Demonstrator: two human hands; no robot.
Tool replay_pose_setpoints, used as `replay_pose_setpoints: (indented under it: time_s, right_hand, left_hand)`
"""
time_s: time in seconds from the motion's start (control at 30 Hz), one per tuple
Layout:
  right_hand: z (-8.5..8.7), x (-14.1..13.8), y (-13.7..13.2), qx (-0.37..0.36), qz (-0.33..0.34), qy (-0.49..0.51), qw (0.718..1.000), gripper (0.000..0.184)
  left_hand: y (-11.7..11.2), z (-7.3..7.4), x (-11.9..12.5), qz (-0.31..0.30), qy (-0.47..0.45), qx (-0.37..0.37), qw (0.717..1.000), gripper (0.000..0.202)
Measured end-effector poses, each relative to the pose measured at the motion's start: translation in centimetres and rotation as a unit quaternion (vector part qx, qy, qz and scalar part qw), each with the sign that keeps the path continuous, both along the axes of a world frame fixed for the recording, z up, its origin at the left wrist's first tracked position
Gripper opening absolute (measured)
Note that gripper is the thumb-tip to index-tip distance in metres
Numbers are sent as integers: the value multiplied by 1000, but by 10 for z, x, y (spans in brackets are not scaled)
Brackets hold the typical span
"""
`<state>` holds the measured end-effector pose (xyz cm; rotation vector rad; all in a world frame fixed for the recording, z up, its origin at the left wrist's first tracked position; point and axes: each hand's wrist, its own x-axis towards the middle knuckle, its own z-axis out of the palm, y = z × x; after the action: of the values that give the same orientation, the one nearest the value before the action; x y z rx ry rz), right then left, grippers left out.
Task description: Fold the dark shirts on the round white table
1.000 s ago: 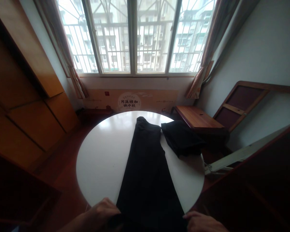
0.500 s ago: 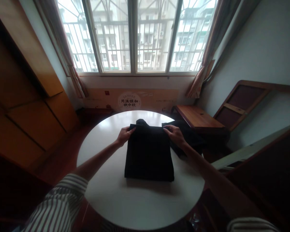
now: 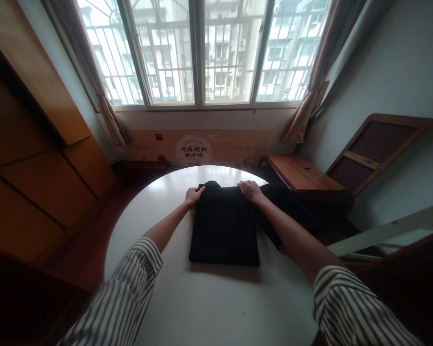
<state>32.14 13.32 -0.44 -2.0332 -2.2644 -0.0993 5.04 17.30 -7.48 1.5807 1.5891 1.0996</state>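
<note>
A folded black garment (image 3: 224, 230), squared off into a neat rectangle, lies on the round white table (image 3: 209, 302). My left hand (image 3: 194, 196) pinches its far left corner, thumb on top. At the far right corner is my right hand (image 3: 250, 190), its fingers curled over the edge and gripping the cloth. A small dark bulge of fabric sticks up behind the far edge, between the hands. To the right, partly behind my right forearm, spreads more black cloth (image 3: 288, 202); whether it joins the folded piece I cannot tell.
Beyond the table's far right edge stands a low wooden bench (image 3: 306, 173), with a wooden chair frame (image 3: 375, 149) by the wall. Orange-brown cabinets (image 3: 54, 178) line the left side. A barred window (image 3: 202, 57) and a printed banner (image 3: 202, 146) are ahead.
My right hand has moved slightly left and now curls over the far edge instead of pinching the corner. My view has shifted nearer the table, so both sleeves show more.
</note>
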Motion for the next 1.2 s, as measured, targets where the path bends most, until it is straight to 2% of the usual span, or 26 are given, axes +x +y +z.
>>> replay_pose_setpoints:
  time_s: [0.2, 0.47, 0.57, 0.63, 0.67, 0.7, 0.77, 0.83, 0.87, 1.0, 1.1, 1.2]
  right_hand:
    - [-6, -11, 12, -18, 12, -53, 998, 39]
    - [-7, -14, 16, -4, -21, -53, 998, 46]
    - [-1, -27, 6, 9, -41, -50, 998, 46]
    - [-1, -41, -12, 28, -23, -40, 999, 49]
    - [-3, -48, -25, 30, 4, -28, 999, 52]
    - [-7, -55, -39, 26, 37, -15, 999, 54]
    - [-20, -65, -68, 1, 92, 12, 996, 56]
    - [-36, -67, -92, -29, 100, 22, 994, 60]
    - [-43, -65, -102, -39, 94, 23, 995, 64]
    - [-63, -50, -127, -70, 77, 49, 993, 68]
    - [-66, -41, -144, -71, 86, 67, 992, 69]
    - [-66, -37, -167, -65, 121, 77, 988, 78]
  left_hand:
    - [10, 1, 3, 9, 102, 17, 995, 41]
    - [19, 6, 5, 6, 146, 24, 989, 40]
    - [13, 12, 10, 22, 164, 24, 986, 34]
    - [2, 16, 19, 26, 183, 66, 980, 31]
    - [-4, 16, 24, 1, 200, 110, 974, 32]
    - [-10, 16, 30, -51, 221, 159, 961, 33]
    - [-22, 14, 40, -200, 274, 234, 911, 37]
    - [-29, 9, 48, -311, 334, 228, 860, 40]
    - [-31, 6, 50, -332, 364, 206, 846, 42]
    - [-29, -2, 54, -325, 436, 149, 826, 50]
    - [-26, -3, 55, -328, 454, 140, 816, 53]
    - [-26, 0, 58, -324, 455, 134, 818, 53]
